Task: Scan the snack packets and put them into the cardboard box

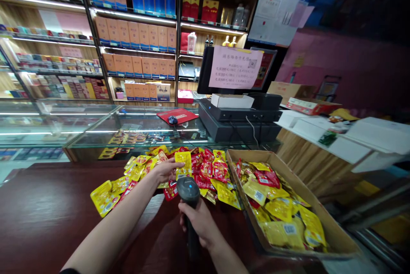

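Note:
My left hand (167, 170) pinches a yellow packet (183, 163) by its left side, holding it upright over the pile. Wrapped round the handle of a black barcode scanner (188, 192) is my right hand (199, 218); the scanner's head, with a small blue light, is just below the packet. Red and yellow packets (221, 171) lie heaped on the dark red table behind and beside both hands. To the right, an open cardboard box (301, 184) holds several more yellow and red packets.
Behind the pile is a glass counter (99, 131) with a red mouse pad (188, 116) and a black mouse (172, 120). A monitor (237, 69) with a paper sheet stands beyond. White boxes (378, 135) sit at the right. Stocked shelves line the back wall.

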A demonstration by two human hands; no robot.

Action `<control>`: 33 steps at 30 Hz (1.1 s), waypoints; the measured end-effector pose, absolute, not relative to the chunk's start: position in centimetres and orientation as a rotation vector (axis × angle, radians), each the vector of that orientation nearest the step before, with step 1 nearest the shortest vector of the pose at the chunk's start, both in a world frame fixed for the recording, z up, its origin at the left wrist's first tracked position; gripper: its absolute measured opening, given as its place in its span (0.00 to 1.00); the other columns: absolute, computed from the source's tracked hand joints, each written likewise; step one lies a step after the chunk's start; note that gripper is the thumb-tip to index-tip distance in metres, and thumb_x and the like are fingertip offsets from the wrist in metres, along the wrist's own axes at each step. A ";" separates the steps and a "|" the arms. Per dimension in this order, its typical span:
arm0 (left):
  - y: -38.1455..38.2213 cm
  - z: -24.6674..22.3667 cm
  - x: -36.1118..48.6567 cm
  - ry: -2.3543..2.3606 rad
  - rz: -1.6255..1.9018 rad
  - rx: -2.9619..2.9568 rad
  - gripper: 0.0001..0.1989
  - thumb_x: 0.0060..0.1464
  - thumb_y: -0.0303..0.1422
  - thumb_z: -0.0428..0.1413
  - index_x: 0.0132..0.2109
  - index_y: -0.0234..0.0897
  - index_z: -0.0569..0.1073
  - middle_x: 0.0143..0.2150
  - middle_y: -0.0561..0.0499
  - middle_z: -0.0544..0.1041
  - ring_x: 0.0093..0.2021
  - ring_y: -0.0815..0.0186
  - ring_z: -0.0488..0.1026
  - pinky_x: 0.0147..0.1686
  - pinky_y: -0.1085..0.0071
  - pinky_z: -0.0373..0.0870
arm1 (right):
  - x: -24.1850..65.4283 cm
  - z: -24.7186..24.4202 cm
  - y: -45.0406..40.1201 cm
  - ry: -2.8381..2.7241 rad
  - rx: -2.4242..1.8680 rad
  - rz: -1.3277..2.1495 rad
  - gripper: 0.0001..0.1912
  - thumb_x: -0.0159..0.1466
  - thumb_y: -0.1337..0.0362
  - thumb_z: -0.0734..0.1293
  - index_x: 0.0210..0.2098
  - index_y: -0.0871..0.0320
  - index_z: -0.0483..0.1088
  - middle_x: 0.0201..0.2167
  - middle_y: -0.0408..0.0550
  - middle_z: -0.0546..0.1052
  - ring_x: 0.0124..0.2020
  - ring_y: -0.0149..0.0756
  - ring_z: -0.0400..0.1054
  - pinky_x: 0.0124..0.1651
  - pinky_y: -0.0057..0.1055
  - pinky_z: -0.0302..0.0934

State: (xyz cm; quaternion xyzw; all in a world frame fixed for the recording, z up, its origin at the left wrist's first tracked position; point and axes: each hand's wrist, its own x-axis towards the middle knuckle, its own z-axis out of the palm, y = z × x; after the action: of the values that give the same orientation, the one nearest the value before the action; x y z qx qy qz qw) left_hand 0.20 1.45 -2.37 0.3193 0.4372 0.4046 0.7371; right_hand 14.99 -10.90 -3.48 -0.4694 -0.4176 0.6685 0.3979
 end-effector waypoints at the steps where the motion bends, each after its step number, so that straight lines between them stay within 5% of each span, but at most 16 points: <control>1: 1.5 -2.5 0.2 0.951 0.890 0.696 0.22 0.37 0.25 0.66 0.42 0.35 0.70 0.32 0.48 0.79 0.25 0.67 0.76 0.24 0.73 0.73 | 15.0 -3.4 -10.9 -1.054 -1.189 1.692 0.11 0.48 0.59 0.68 0.24 0.60 0.65 0.11 0.37 0.64 0.12 0.25 0.56 0.15 0.23 0.51; 17: 0.7 -1.7 0.5 0.879 0.919 0.718 0.22 0.42 0.26 0.64 0.47 0.33 0.70 0.37 0.43 0.79 0.34 0.60 0.78 0.33 0.69 0.74 | 15.0 -3.5 -11.0 -1.063 -1.181 1.683 0.12 0.49 0.58 0.67 0.25 0.59 0.64 0.11 0.37 0.65 0.12 0.26 0.56 0.16 0.24 0.51; 22: 0.5 -1.6 0.4 0.942 0.822 0.630 0.18 0.46 0.31 0.63 0.44 0.32 0.69 0.30 0.48 0.78 0.24 0.67 0.75 0.26 0.72 0.73 | 16.6 -2.7 -10.4 -0.986 -1.220 1.379 0.12 0.47 0.64 0.70 0.31 0.61 0.70 0.25 0.43 0.74 0.28 0.31 0.66 0.33 0.27 0.60; 25: -0.2 -0.7 0.9 0.812 0.712 0.617 0.17 0.51 0.37 0.58 0.45 0.30 0.69 0.32 0.45 0.78 0.31 0.63 0.77 0.33 0.70 0.74 | 18.1 -1.6 -9.3 -0.920 -1.190 1.334 0.13 0.46 0.66 0.70 0.33 0.61 0.71 0.30 0.43 0.75 0.34 0.33 0.67 0.40 0.28 0.60; 33: -0.4 3.9 6.6 0.602 0.482 0.703 0.29 0.54 0.50 0.49 0.49 0.27 0.70 0.41 0.38 0.77 0.43 0.57 0.75 0.42 0.67 0.71 | 24.5 1.4 -6.5 -0.597 -1.087 1.589 0.13 0.43 0.68 0.71 0.29 0.60 0.69 0.23 0.42 0.72 0.29 0.31 0.69 0.38 0.30 0.65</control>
State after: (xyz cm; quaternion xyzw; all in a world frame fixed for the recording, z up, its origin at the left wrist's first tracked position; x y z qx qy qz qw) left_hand 6.60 -0.37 3.92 0.3359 0.2876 0.2304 0.8668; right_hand 24.50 -6.50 1.36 -0.4560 -0.2505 0.6666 0.5338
